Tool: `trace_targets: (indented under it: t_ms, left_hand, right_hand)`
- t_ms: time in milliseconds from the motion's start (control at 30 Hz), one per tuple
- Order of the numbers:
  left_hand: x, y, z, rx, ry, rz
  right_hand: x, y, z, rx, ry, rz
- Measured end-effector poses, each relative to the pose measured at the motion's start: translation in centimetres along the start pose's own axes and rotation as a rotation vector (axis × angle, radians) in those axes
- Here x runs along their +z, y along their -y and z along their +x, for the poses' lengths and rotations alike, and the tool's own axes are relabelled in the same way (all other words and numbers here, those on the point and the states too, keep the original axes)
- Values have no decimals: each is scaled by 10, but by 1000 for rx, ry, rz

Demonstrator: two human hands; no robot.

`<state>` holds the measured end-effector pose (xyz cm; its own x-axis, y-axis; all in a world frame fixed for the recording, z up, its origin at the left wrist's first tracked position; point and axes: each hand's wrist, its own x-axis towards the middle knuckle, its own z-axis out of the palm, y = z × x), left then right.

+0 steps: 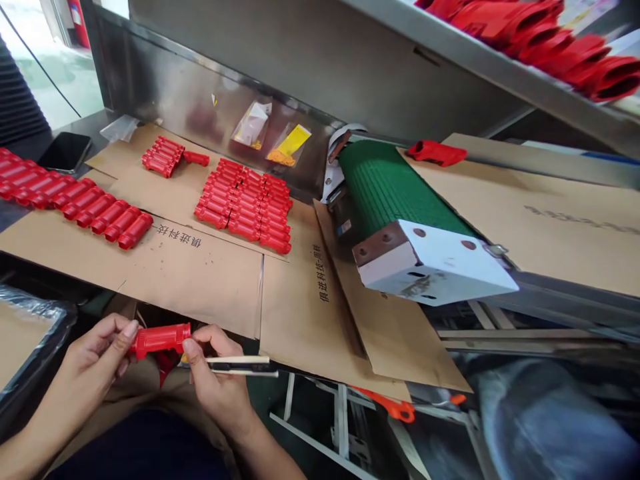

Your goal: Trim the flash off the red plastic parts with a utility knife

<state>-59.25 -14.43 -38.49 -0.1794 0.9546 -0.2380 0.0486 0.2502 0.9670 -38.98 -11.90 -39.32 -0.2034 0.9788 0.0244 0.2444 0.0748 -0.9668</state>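
Observation:
A red plastic tube-shaped part (pixel 163 339) with a flanged right end is held level above my lap, in front of the bench edge. My left hand (pixel 100 353) is closed on its left end, thumb on top. At the flanged end, my right hand (pixel 217 383) is closed, its thumb against the part. That hand also grips a slim tool (pixel 243 364) with a pale strip and a metal rod pointing right; its working end is hidden by the fingers. Below the part hangs something red that I cannot make out.
Flattened cardboard (pixel 215 280) covers the bench. Similar red parts lie in a long row (pixel 95 207), a block (pixel 245 207) and a small group (pixel 163 157). A green conveyor belt (pixel 395 187) stands right. Orange-handled scissors (pixel 395 405) lie below. A phone (pixel 66 152) rests at left.

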Motion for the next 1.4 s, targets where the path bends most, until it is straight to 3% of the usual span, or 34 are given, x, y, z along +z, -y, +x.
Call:
trace_targets:
  t_ms: [67,167,367,433,500,667,900,1200,1400]
  left_hand:
    - [0,7,-6,57,-40,-36]
    - [6,12,-10,82,-62,-173]
    - [26,5,-5,-200,-48,-540]
    - [25,1,-4,-298,-7,-629]
    - [19,-1,-3,-343,9,-678]
    - [5,1,-4,-295,30,-681]
    - [4,8,-9,-231,130,-606]
    - [10,1,-10,-217,52,-632]
    - [5,7,-10,-228,119,-598]
  right_hand:
    - [-3,2,-5,-72,-56,-141]
    - [-3,5,-13,-106,-46,-149]
    - [10,6,-24,-415,112,-227]
    - [5,9,-24,-442,202,-195]
    - [-5,14,-24,-455,215,-152]
    - [-22,26,-27,-566,163,-36]
    - [-8,16,-24,-585,153,74]
    - [-6,15,-23,-620,161,45]
    - [-9,14,-23,-611,139,30]
